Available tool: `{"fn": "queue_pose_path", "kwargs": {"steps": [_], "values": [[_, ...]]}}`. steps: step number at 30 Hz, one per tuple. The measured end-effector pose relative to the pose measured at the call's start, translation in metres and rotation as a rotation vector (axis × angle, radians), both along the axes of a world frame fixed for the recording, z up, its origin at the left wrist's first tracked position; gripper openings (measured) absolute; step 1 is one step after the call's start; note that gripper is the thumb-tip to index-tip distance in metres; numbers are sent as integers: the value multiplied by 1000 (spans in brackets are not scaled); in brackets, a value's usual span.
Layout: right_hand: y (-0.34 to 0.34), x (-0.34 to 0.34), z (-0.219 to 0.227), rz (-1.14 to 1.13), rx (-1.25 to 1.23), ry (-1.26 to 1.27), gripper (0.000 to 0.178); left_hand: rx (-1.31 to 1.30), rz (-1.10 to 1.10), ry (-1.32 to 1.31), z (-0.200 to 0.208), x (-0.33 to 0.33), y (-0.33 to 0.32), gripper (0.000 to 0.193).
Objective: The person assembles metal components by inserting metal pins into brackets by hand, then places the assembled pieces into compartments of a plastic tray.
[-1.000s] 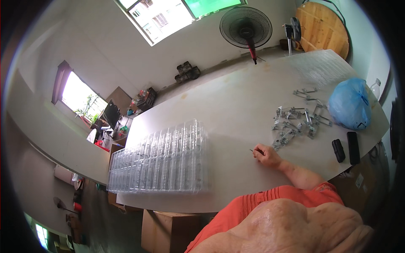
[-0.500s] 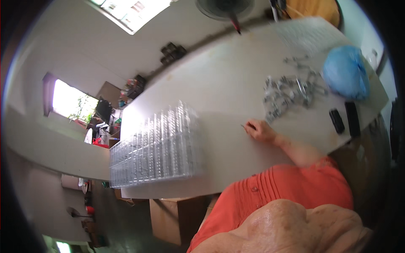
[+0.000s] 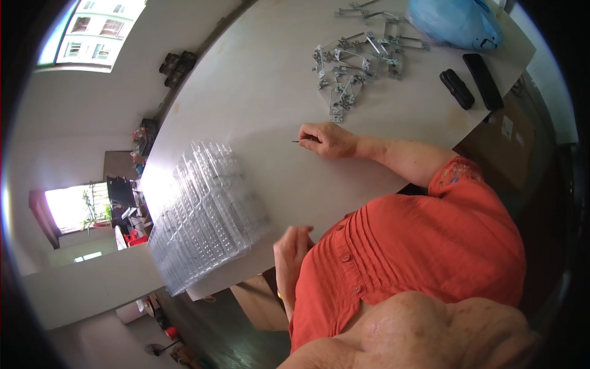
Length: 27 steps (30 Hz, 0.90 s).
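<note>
Mid-frame, the right hand (image 3: pixel 329 140) pinches a thin rod (image 3: pixel 295 141), apparently to free its tip; left hand (image 3: pixel 290 248), lower, grip unclear

glossy plastic trays (image 3: pixel 206 215), shiny metal brackets (image 3: pixel 367 64)

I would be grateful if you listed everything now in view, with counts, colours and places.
Table: one, pale grey, centre
Thin rod: one, dark, in right hand
Metal brackets: many, overlapping, silver, table's far side
Plastic trays: stacked, count unclear, transparent, table's left
Plastic bag: one, blue, table's far right
Oblong cases: two, black, table's right
Cardboard boxes: at least two, brown, below table
Windows: at least two, bright, left
Plant: count unclear, green, by lower window
Fan: one, dark, lower left
Background clutter: count unclear, mostly dark, left
Shirt: one, coral red, worn
Right hand: one, bare, over table
Left hand: one, bare, beside shirt
</note>
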State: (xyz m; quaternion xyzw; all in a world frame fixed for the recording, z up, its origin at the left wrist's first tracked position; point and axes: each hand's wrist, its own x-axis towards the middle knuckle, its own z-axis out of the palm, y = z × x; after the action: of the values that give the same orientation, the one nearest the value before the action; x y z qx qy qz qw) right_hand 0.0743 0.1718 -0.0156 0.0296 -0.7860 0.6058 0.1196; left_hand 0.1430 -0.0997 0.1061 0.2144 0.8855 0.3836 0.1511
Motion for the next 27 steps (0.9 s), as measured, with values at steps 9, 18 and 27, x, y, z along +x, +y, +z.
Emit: {"fn": "queue_pose_path", "kwargs": {"steps": [9, 18, 27], "values": [[2, 0, 1, -94, -1, 7, 18, 543, -55, -171, -68, -95, 84, 34], [3, -2, 14, -198, -2, -10, 16, 697, 72, -243, -94, -107, 81, 30], [101, -42, 58, -598, 421, -61, 15, 696, 53, -197, -102, -109, 73, 29]]}}
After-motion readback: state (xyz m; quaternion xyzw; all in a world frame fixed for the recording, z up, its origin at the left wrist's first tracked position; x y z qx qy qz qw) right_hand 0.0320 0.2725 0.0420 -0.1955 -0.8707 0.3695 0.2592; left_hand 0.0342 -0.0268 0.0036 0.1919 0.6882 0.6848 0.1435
